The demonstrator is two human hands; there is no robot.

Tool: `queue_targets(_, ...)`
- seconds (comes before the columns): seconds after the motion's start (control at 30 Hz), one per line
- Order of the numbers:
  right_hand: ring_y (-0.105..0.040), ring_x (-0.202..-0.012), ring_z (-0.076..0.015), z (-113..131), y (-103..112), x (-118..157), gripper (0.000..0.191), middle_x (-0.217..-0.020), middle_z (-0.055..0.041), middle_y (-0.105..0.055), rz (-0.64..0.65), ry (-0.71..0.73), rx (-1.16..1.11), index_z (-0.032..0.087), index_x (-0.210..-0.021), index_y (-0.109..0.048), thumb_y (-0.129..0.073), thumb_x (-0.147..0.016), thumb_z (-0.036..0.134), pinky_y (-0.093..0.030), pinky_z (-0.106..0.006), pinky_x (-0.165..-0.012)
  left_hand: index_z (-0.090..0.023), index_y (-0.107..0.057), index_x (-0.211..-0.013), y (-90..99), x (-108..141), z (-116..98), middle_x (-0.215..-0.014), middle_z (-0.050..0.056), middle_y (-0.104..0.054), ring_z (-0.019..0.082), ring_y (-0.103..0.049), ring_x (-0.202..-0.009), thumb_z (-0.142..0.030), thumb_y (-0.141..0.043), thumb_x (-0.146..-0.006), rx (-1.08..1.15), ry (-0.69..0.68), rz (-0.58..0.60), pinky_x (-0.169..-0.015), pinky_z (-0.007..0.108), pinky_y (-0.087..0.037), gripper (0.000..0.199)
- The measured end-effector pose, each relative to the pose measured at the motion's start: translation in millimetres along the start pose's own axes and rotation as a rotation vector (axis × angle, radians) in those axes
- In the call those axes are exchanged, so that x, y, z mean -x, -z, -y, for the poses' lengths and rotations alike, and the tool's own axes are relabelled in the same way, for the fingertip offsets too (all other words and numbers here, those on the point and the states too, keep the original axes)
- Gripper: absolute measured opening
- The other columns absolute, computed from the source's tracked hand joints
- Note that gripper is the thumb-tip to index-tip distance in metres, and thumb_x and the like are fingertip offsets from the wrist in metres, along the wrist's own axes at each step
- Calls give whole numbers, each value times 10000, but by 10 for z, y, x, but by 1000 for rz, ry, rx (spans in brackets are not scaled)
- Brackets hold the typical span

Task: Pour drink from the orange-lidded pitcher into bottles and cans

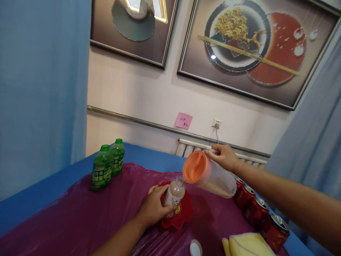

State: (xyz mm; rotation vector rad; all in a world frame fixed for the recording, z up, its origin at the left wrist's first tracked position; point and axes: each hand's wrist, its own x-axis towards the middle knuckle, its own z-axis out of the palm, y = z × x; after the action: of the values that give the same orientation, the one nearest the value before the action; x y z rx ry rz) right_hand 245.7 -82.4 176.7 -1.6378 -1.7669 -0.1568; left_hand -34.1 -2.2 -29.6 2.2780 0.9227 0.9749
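Note:
My left hand (154, 206) is wrapped round a small clear bottle (175, 193) with a printed label and an uncapped neck. The bottle tilts slightly over a red scalloped dish (186, 209). In my right hand (223, 156) is a translucent pitcher (220, 179) with an orange lid (195, 167). It is tipped to the left, its lid close beside the bottle's mouth. Pale liquid lies along the pitcher's lower side; whether any flows out I cannot tell. A white cap (195, 248) rests on the purple cover near me.
Two green bottles (102, 169) stand at the left on the purple plastic cover (80, 209). Several red cans (257, 211) line the right side, under my right forearm. A folded yellow cloth (249, 245) lies at the front right. Behind the table are a radiator (183, 147) and wall.

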Motion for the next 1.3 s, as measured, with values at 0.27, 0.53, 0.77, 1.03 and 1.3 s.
queue_targets(0.27, -342, -467, -117, -543, -315, 427, 564, -490, 66, -330, -379, -341, -365, 248, -542, -375, -583, -784, 714, -288, -258, -449, -240, -638, -1297, 2, -22, 6, -1272, 92, -711, 350, -606, -1206, -415, -830, -637, 11, 19, -10, -1066, 484, -439, 709)
queue_targets(0.53, -330, -374, -114, -856, -695, 838, 553, -440, 87, -337, -549, -595, -747, 262, -571, -388, -664, -714, 719, -286, -266, -368, -233, -675, -1230, -2, -73, 6, -1236, 87, -723, 336, -636, -1150, -409, -816, -635, 51, 42, -27, -1036, 476, -468, 636)
queue_targets(0.77, -300, -397, -79, -934, -897, 1109, 564, -444, 113, -333, -660, -640, -933, 238, -592, -412, -746, -656, 688, -261, -227, -391, -229, -685, -1216, 17, -104, -42, -1214, 84, -736, 317, -672, -1113, -382, -792, -632, 146, 50, -16, -1002, 455, -512, 613)
queue_targets(1.03, -415, -482, -111, -1071, -910, 1270, 543, -528, 72, -462, -612, -631, -888, 211, -647, -506, -676, -717, 722, -361, -248, -474, -208, -693, -1190, 71, -126, -134, -1188, 85, -758, 315, -703, -1089, -392, -787, -637, 183, 76, -22, -981, 452, -546, 590)
queue_targets(1.3, -617, -976, -218, -814, -837, 1922, 380, -1114, -81, -653, -828, -434, -483, 205, -1135, -601, -643, -860, 464, -498, -344, -861, -188, -690, -1180, 96, -152, -118, -1122, 83, -781, 304, -738, -996, -464, -778, -646, 150, 64, -116, -922, 433, -584, 608)
